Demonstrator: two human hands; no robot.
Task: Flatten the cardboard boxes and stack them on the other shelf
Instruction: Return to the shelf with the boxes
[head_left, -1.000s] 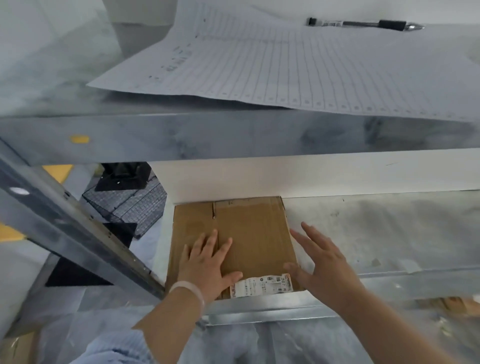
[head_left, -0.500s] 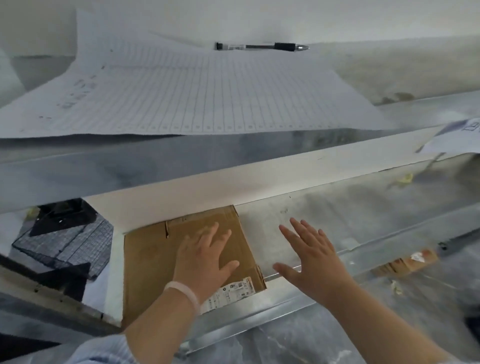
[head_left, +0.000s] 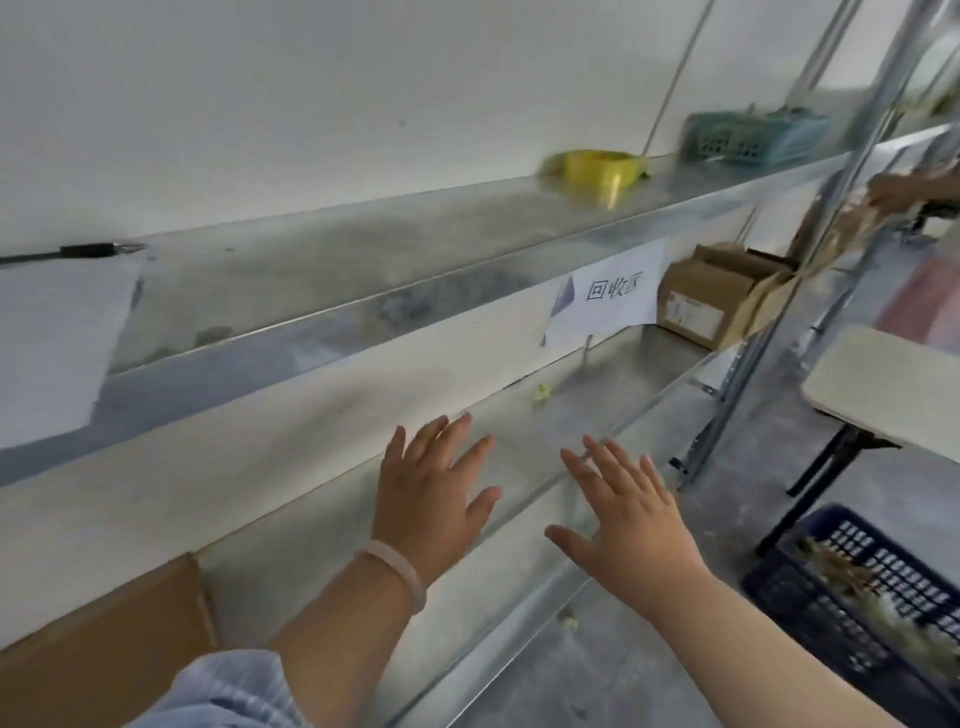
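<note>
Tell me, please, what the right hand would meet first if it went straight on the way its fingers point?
Probably the white back wall behind the middle shelf; the right hand aims left of the open cardboard box. Depth is unclear.

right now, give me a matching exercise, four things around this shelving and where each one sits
Things:
1. yellow tape roll
2. flattened cardboard
3. open brown box
4. dark blue crate

Places:
a. lower shelf, far left
b. floor, right side
c. upper shelf
d. lower shelf, far right

Pairs: 1-c, 2-a, 3-d, 4-b
</note>
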